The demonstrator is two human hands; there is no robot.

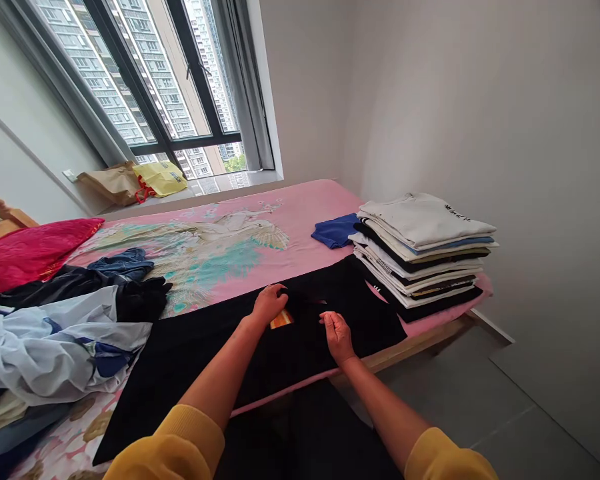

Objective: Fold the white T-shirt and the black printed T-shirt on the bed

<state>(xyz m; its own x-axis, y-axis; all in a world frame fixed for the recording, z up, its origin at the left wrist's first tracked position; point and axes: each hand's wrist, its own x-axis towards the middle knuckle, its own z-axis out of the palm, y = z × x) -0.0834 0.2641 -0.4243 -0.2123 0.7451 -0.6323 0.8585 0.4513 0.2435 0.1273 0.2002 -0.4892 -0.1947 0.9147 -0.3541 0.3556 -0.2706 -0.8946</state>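
Note:
A black garment (200, 347) lies spread flat across the near edge of the bed (260, 247), with a small orange patch (282, 320) showing near its middle. My left hand (269, 304) rests on the cloth just above that patch, fingers curled and pinching the fabric. My right hand (337, 332) hovers just to the right, over the same garment, palm turned inward and fingers loosely bent; what it grips, if anything, does not show. Both arms wear yellow sleeves pushed up.
A stack of folded shirts (423, 250) stands at the bed's right end, a blue folded piece (334, 231) behind it. A heap of unfolded clothes (65, 327) and a red pillow (27, 252) lie left. Bags (145, 180) sit on the window sill. Grey floor lies right.

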